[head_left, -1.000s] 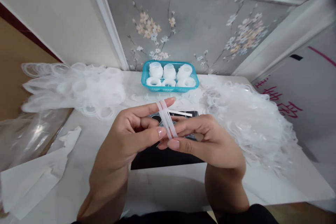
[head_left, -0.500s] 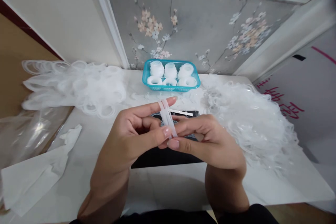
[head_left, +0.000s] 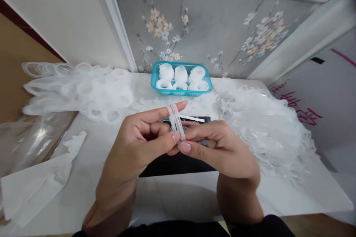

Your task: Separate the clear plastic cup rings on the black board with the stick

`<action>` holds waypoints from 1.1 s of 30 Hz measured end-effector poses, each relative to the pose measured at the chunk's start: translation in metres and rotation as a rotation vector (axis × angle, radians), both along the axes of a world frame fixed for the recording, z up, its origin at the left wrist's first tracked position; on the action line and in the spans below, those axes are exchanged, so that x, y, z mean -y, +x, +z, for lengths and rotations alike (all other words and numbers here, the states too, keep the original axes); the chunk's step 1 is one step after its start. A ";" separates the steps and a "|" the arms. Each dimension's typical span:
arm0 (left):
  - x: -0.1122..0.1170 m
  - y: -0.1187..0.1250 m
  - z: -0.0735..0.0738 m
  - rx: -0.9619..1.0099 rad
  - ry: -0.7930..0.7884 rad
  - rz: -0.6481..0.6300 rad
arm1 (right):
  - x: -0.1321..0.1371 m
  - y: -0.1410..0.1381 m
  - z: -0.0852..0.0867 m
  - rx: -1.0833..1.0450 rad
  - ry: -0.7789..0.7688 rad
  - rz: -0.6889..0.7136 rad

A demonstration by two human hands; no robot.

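Several translucent white rings [head_left: 175,121], thin and rubbery-looking, hang together over the index finger of my left hand [head_left: 144,137]. The left thumb pinches them at their lower end. My right hand [head_left: 219,148] is closed on the same lower end, its thumb and index finger meeting the left thumb there. Beneath both hands lies a black mat or tray [head_left: 178,166] with a white strip [head_left: 191,118] on it; the hands hide most of it.
A blue basket [head_left: 154,81] holding stacks of white rings stands against the wall. Loose rings [head_left: 267,126] are heaped on the right, with bunched rings [head_left: 91,89] on the left. Torn white paper [head_left: 36,185] and clear plastic bags [head_left: 36,137] lie at the left edge.
The rings have shifted slightly between my fingers, and the strands stand a little farther apart. Both hands keep nearly the same place and grip.
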State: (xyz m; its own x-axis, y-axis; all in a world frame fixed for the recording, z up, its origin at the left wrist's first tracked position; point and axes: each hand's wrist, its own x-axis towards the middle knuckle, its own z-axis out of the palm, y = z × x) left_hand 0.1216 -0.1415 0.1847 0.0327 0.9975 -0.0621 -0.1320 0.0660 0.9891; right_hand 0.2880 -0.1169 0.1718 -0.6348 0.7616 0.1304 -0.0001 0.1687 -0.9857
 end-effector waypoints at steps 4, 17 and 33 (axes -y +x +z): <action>0.000 0.000 0.000 -0.011 0.003 -0.003 | 0.000 0.000 0.001 -0.004 0.001 -0.006; 0.002 0.000 -0.001 -0.004 0.011 0.002 | 0.000 -0.002 -0.003 -0.066 -0.051 0.006; 0.005 0.002 0.000 0.053 0.005 -0.010 | -0.003 0.001 -0.001 -0.157 -0.248 0.124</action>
State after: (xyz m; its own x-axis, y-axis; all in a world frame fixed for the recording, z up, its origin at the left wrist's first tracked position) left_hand 0.1235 -0.1468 0.1850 0.0456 0.9974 -0.0549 -0.1834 0.0624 0.9811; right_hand 0.2887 -0.1144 0.1704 -0.7114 0.7007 0.0540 -0.1614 -0.0881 -0.9830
